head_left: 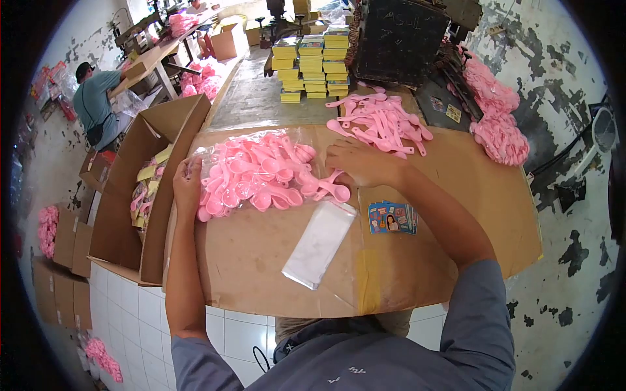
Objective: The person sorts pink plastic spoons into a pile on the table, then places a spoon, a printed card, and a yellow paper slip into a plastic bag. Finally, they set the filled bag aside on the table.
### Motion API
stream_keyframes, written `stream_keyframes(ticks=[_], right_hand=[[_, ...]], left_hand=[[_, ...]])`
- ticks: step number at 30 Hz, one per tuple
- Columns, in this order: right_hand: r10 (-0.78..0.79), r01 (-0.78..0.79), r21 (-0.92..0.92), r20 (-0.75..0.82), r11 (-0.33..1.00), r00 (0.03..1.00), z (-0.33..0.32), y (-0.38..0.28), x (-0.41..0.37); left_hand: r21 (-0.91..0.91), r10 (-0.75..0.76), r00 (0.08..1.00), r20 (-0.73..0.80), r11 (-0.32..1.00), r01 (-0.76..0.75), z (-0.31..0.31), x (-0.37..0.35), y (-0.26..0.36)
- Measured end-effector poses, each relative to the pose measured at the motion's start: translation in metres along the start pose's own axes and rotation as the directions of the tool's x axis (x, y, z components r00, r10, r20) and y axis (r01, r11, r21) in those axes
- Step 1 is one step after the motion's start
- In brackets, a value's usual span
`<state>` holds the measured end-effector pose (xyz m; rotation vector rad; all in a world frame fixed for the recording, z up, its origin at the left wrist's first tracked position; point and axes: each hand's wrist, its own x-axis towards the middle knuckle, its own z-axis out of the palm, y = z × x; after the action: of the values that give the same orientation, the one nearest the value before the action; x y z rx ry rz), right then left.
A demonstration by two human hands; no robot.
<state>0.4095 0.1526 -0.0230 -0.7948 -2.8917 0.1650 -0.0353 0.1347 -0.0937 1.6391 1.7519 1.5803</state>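
Note:
A clear plastic bag full of pink spoons [251,171] lies on the cardboard-covered table [248,260]. At its left edge my left hand [188,177] has its fingers closed on the bag. My right hand [358,161] is between the bag's right end and a loose pile of pink spoons [385,124]; its fingertips point left, and what they hold, if anything, is hidden. Below the hands lie a stack of clear plastic sleeves [319,246] and a small fan of printed cards [391,218].
An open carton [124,202] with packed items stands along the table's left side. Stacks of yellow-edged cards [313,65] and a black box [394,39] stand at the back. Bundled pink spoons [499,137] hang over the right edge. Another person [98,104] sits back left.

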Motion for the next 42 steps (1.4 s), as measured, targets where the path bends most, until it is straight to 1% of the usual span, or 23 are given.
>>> stream_keyframes(ticks=[1, 4, 7, 10, 13, 16, 19, 22, 24, 25, 27, 28, 31, 32, 33, 34, 37, 40, 41, 42], right_hand=[[0.058, -0.061, 0.059, 0.051, 0.996, 0.997, -0.003, 0.002, -0.003], [0.167, -0.177, 0.079, 0.114, 0.981, 0.979, -0.005, 0.006, -0.011], [0.061, -0.075, 0.138, 0.107, 0.988, 0.992, 0.000, 0.008, -0.014], [0.048, -0.064, 0.149, 0.106, 0.987, 0.993, 0.002, 0.005, -0.017], [0.047, -0.049, 0.132, 0.022, 0.990, 0.999, 0.004, 0.002, -0.021], [0.054, -0.064, 0.207, 0.057, 0.976, 0.997, 0.007, 0.001, -0.019], [0.157, -0.194, 0.175, 0.203, 0.965, 0.967, -0.002, -0.003, -0.015], [0.118, -0.137, 0.136, 0.141, 0.981, 0.983, 0.002, -0.005, -0.016], [0.142, -0.152, 0.060, 0.139, 0.987, 0.980, -0.002, -0.012, -0.015], [0.155, -0.159, 0.023, 0.137, 0.987, 0.978, -0.004, -0.015, -0.015], [0.118, -0.122, -0.158, -0.034, 0.980, 0.992, 0.005, -0.006, -0.019], [0.087, -0.114, -0.247, -0.117, 0.962, 0.989, 0.009, -0.002, -0.023], [0.075, -0.181, -0.551, -0.209, 0.815, 0.975, -0.003, 0.004, -0.032], [0.209, -0.241, -0.571, -0.123, 0.784, 0.970, -0.010, 0.003, -0.033], [0.340, -0.294, -0.598, -0.038, 0.746, 0.940, -0.022, 0.000, -0.034], [0.465, -0.338, -0.629, 0.042, 0.700, 0.884, -0.032, 0.000, -0.034], [0.630, -0.531, -0.564, -0.026, 0.632, 0.776, -0.055, 0.020, -0.043], [0.474, -0.572, -0.654, -0.349, 0.494, 0.808, -0.054, 0.060, -0.057], [0.371, -0.540, -0.553, -0.395, 0.634, 0.840, -0.045, 0.066, -0.057], [0.267, -0.475, -0.446, -0.453, 0.758, 0.851, -0.043, 0.062, -0.052]], left_hand=[[0.000, 0.000, 1.000, 0.000, 1.000, 0.000, 0.000, -0.001, 0.001], [0.003, -0.003, 1.000, -0.001, 1.000, 0.003, 0.001, -0.003, 0.005], [0.007, -0.002, 1.000, 0.003, 1.000, 0.002, 0.000, 0.000, 0.002], [-0.002, 0.004, 1.000, 0.010, 1.000, -0.004, -0.001, 0.000, -0.005], [0.016, 0.008, 1.000, 0.008, 1.000, -0.008, 0.000, 0.000, -0.002], [0.042, -0.001, 1.000, 0.006, 0.999, 0.001, 0.000, -0.001, 0.003], [0.041, -0.007, 1.000, 0.009, 0.999, 0.006, 0.000, -0.001, 0.003], [0.021, -0.019, 1.000, 0.018, 1.000, 0.018, 0.000, -0.002, 0.001], [-0.015, -0.020, 0.999, 0.026, 1.000, 0.021, 0.000, -0.001, 0.000], [0.004, -0.021, 0.999, 0.026, 1.000, 0.021, -0.001, -0.001, 0.001], [0.043, -0.026, 0.999, 0.028, 0.999, 0.025, -0.002, -0.002, 0.002], [0.030, -0.027, 0.999, 0.031, 0.999, 0.026, -0.002, -0.001, 0.002], [-0.003, -0.032, 0.999, 0.035, 0.999, 0.032, -0.001, -0.001, -0.003], [-0.008, -0.032, 0.999, 0.036, 0.999, 0.033, 0.000, 0.001, -0.006], [-0.012, -0.033, 0.999, 0.036, 0.999, 0.033, 0.000, 0.001, -0.008], [0.002, -0.028, 0.999, 0.032, 1.000, 0.028, 0.000, 0.001, -0.005], [0.026, -0.022, 0.999, 0.027, 0.999, 0.022, -0.001, -0.001, 0.002], [0.006, -0.029, 0.999, 0.025, 1.000, 0.028, 0.000, -0.002, 0.002], [0.001, -0.027, 0.999, 0.028, 1.000, 0.027, 0.000, -0.002, 0.001], [-0.003, -0.024, 0.999, 0.028, 1.000, 0.024, 0.000, 0.000, -0.002]])
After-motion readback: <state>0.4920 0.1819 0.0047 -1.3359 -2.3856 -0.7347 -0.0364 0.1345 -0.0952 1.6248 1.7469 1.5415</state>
